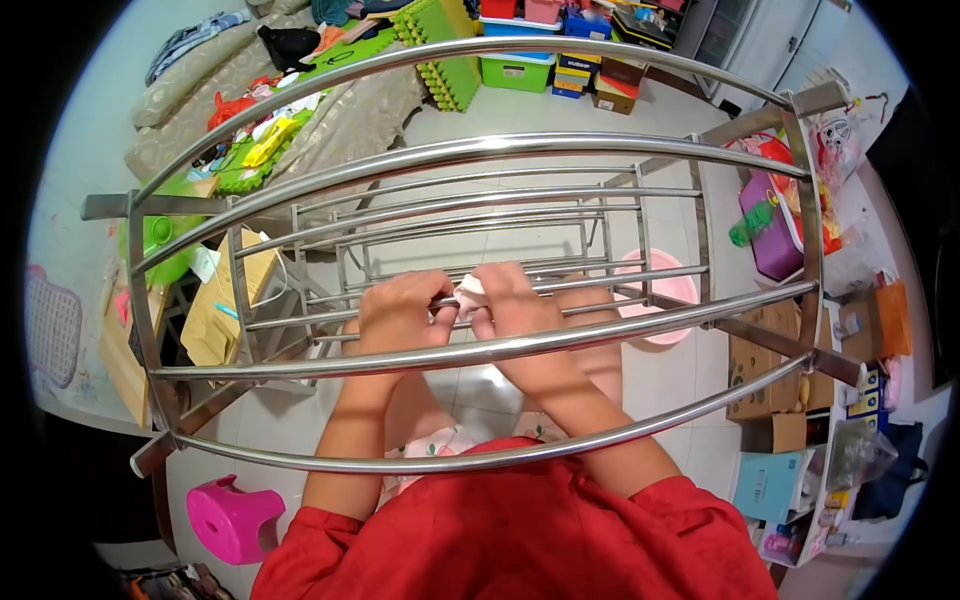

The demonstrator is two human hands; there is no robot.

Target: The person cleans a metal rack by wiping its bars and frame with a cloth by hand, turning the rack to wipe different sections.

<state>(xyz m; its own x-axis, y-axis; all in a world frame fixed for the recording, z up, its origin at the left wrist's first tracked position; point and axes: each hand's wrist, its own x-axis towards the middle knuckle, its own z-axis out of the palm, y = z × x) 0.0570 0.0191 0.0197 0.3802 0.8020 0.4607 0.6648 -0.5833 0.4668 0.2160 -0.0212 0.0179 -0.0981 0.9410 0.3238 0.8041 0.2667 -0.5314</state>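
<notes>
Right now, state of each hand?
Left hand: fingers curled at the rail; grip can't be told.
Right hand: closed on white cloth at the rail.

The left forearm and right forearm reach forward, angling inward, and bring the left hand and right hand close together, backs up, fingers curled, both thumbs on the inner sides

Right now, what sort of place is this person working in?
Probably a room in a home, perhaps a living room. A patterned sofa or daybed has clothes and other items heaped on it, a bright pink plastic stool stands on the floor, and coloured storage boxes are stacked beyond the metal rails.
</notes>
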